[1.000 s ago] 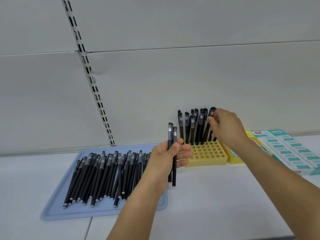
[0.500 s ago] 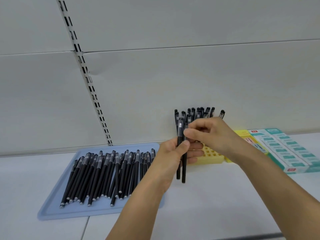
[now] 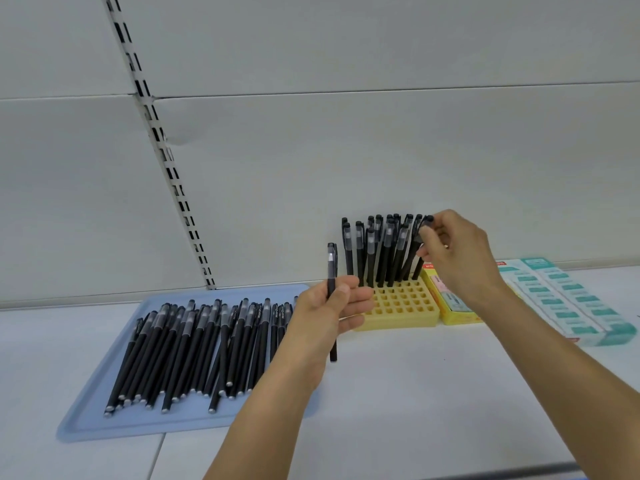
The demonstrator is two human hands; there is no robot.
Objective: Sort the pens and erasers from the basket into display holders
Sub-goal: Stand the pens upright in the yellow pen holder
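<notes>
We see a tray (image 3: pixel 104 417) of loose pens (image 3: pixel 194 351) at left; right of it a holder (image 3: pixel 401 315) with pens standing in its back rows (image 3: pixel 377 251); further right, boxes (image 3: pixel 568 299), all against the wall (image 3: pixel 346 133).

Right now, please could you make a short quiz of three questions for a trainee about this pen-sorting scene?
1. True or false: the left hand holds one black capped pen upright.
2. Where do the filled holes of the yellow plastic grid holder lie? A: back rows. B: front rows.
3. Fill in: the loose black pens lie on a flat light ______ tray.

Key
1. True.
2. A; the right hand pinches the black pen at the back right corner.
3. Blue.
</notes>
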